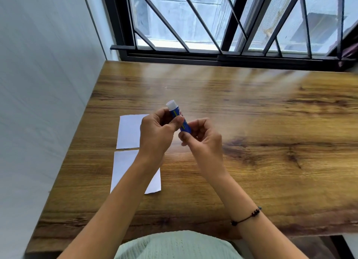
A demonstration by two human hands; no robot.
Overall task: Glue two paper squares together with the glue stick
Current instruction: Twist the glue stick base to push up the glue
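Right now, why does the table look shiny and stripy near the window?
In the head view, window light bounces off the wooden table as pale glare streaks; edges look slightly smeared, and the wide lens bends the wall and the window bars.

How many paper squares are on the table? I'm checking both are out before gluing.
2: far paper square beside the left hand; near paper square, partly under the left forearm. None seems hidden.

Daylight from window (213,20); glare streaks table (271,107); edges blurred.
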